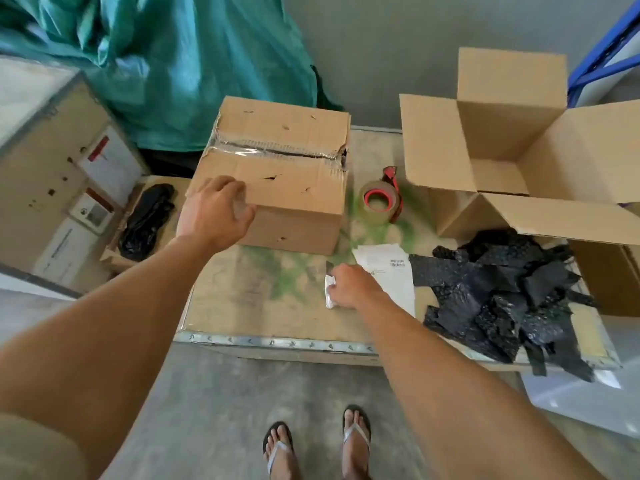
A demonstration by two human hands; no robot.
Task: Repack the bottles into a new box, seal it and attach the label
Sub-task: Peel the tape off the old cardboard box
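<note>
Progress: barely begun, old box (298, 206) taped shut, new box (436, 143) open, label (393, 271) loose; your left hand (212, 213) curls over the old box's corner, right hand (354, 287) grips a small white object (329, 292).

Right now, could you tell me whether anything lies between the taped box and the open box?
Yes: only the tape dispenser lies on the table in the gap between the taped box and the open box. Its flaps are spread open.
</note>
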